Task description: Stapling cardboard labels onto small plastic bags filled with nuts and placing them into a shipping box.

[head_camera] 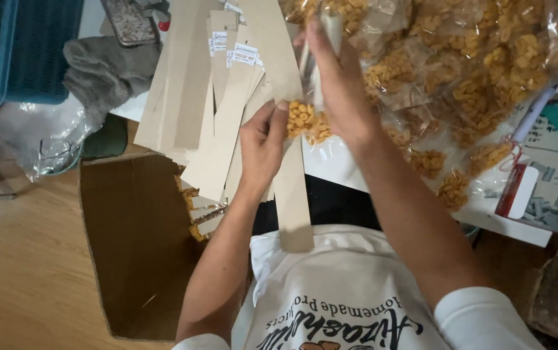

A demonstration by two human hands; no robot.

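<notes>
Where cardboard strips (227, 123) crowd, snack packets (480, 71)

shirt: white, short sleeves | front: dark print (lettering) | forearms: bare

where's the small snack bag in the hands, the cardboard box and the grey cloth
small snack bag (306, 121), head view, on its yellow contents
cardboard box (136, 240), head view, on its brown inner wall
grey cloth (104, 68), head view, on its folded middle

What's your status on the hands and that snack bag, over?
Left hand pinching small snack bag. Right hand gripping its top. Cardboard strips fanned alongside, nothing blocking.
</notes>
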